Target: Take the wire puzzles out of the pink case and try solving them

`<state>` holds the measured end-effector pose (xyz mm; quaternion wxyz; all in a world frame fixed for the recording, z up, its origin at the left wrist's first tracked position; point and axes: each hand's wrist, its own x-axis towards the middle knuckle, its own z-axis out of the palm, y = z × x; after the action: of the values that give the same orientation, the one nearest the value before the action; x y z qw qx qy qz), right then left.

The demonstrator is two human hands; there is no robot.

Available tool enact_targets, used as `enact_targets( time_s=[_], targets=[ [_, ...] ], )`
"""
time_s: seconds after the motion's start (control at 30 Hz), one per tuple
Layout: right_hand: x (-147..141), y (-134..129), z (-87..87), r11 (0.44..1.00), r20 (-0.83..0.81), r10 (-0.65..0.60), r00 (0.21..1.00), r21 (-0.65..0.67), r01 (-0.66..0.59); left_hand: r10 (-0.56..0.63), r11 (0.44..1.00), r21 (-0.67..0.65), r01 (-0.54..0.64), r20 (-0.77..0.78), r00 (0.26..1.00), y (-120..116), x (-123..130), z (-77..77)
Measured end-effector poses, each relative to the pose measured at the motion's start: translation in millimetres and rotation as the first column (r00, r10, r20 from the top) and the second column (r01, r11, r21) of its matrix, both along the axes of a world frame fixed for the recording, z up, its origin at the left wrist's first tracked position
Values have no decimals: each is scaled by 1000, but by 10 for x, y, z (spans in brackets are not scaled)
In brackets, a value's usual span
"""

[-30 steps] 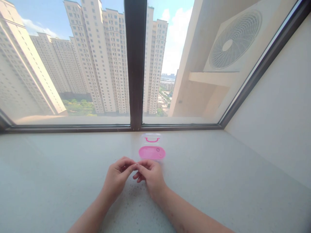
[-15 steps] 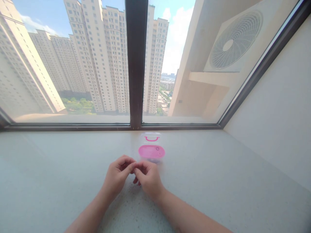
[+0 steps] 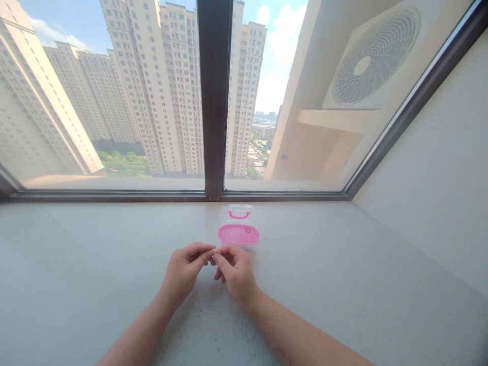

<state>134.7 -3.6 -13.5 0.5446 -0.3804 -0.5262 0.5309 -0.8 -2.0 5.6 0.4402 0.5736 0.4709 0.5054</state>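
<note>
My left hand point(image 3: 186, 269) and my right hand point(image 3: 236, 274) meet fingertip to fingertip just above the sill, both closed in a pinch. Something tiny and pale may sit between the fingertips, but it is too small to name. Right behind my hands is a pink oval tray-like piece point(image 3: 234, 234) with a small dark ring point(image 3: 248, 230) lying at its right end. Beyond it stands a clear plastic lid or box part with a pink handle point(image 3: 239, 215). My right hand's fingers hide part of the pink piece's near side.
A pale speckled window sill point(image 3: 95, 264) spreads under my arms. Across the back runs a window with a dark frame post point(image 3: 215, 101). A white side wall point(image 3: 430, 178) closes off the right. Outside are tall buildings and an air-conditioner unit point(image 3: 373, 61).
My two hands have shifted very slightly, with the fingertips a little more spread at the meeting point. The view has tilted down a touch. The pink piece and handle stay in place.
</note>
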Motion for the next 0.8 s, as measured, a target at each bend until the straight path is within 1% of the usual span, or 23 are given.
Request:
enact_targets(
  time_s=[0.23, 0.4, 0.5, 0.67, 0.8],
  targets=[
    [31, 10, -10, 999, -24, -5, 1000, -32, 4, -31, 998, -56, 30, -29, 999, -1, 26, 10],
    [36, 6, -6, 999, -2, -30, 1000, -32, 29, 37, 996, -71, -46, -113, 993, -12, 29, 27],
    [37, -2, -4, 999, 14, -22, 1000, -39, 23, 61, 994, -78, -71, -116, 991, -17, 32, 47],
    [36, -13, 6, 999, 15, -2, 1000, -50, 3, 23, 994, -102, -28, -53, 998, -33, 43, 55],
    [34, -11, 12, 998, -6, -6, 1000, -58, 5, -20, 995, -97, 13, -69, 997, -41, 50, 46]
  ],
)
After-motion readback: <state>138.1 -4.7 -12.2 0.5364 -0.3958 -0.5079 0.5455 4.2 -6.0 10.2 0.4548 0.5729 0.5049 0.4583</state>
